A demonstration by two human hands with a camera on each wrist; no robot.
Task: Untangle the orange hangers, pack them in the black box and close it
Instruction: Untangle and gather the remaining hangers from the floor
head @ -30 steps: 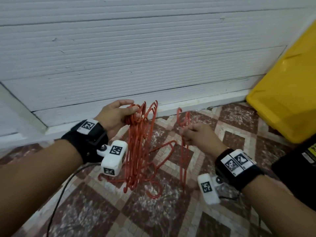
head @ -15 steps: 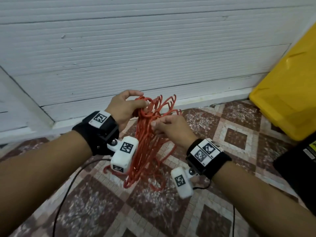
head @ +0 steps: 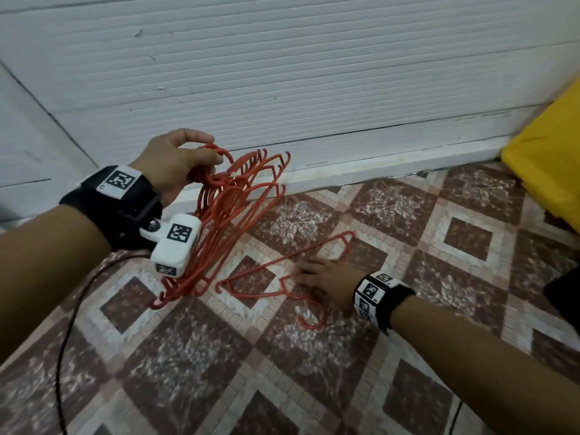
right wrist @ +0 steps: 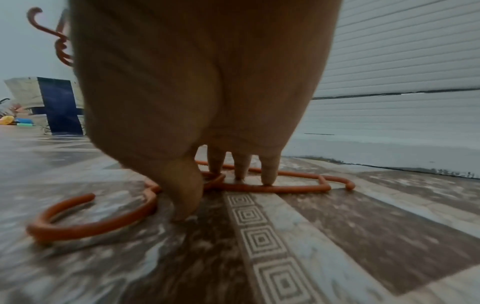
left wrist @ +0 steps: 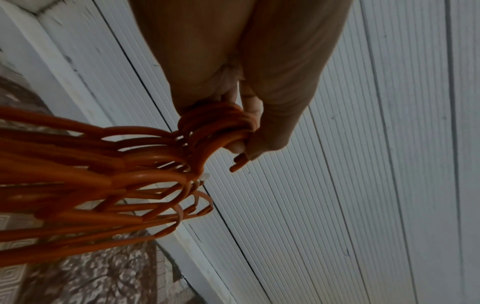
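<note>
Clearly the left hand (head: pixel 175 161) grips the tangled bunch of orange hangers (head: pixel 226 211) by their hooks, raised off the floor (head: pixel 282 372). To its right, the right hand (head: pixel 326 274) presses spread fingers on one freed hanger (head: pixel 282 274) lying flat. It should lie fully clear of the bunch before release.
</note>
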